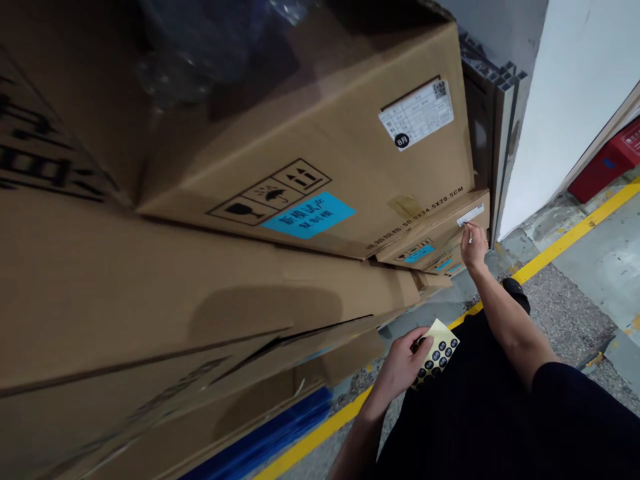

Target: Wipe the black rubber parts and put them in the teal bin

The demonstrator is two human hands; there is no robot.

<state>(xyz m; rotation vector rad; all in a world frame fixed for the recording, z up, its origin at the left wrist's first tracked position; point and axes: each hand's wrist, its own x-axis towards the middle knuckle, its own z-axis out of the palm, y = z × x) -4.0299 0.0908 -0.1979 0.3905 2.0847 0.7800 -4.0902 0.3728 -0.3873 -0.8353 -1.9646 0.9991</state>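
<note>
Past the carton (320, 160), left hand (406, 360) pinches sticker sheet (441, 352), right hand (474, 245) bunches at label (471, 215).

You Could Read “8月” and More

The sticker sheet (440, 347) in your left hand (406, 363) bore “8月” on black rounds. On the big carton (360, 173), a round sticker (401, 141) on the white label (423, 115) also read “8月”; its small print was illegible. The blue label (310, 217) read “新模试产 复制模”, beside glass, umbrella and up-arrow signs (273, 193). Carton print (434, 208) gave “50.5X34.5X28.5CM”. Labels on the lower carton (445, 233) were too small.
</note>
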